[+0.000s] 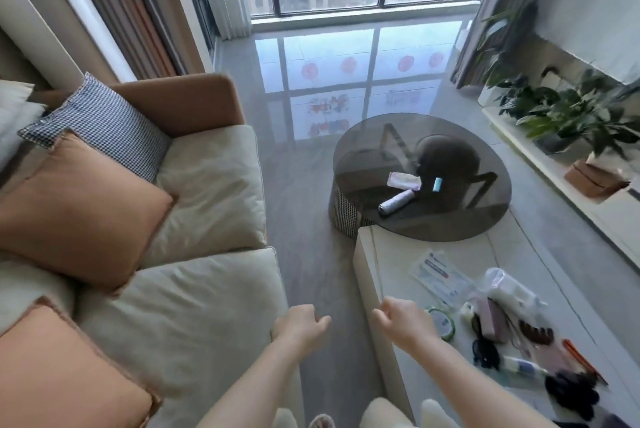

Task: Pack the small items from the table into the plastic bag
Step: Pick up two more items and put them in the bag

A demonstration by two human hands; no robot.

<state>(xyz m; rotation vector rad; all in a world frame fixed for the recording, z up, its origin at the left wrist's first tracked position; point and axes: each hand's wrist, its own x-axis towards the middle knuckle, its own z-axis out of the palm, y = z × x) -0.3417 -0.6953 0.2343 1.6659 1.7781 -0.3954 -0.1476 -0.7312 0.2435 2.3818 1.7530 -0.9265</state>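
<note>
Head view: both hands (300, 323) loosely curled, empty.

The floor aisle (304, 205) between the sofa (194, 289) and the white counter (388, 254) lies open, and both hands, left (299, 325) and right (403, 322), hang loosely curled above it with a clear gap between them. The counter's near-left part is bare, but its right side is crowded with small items (512, 330) lying close together, several touching. The round glass table (450, 219) beyond holds only a roll (396, 203), a pouch (404, 180) and a blue tube (437, 184) near its middle, with free rim all around.
</note>
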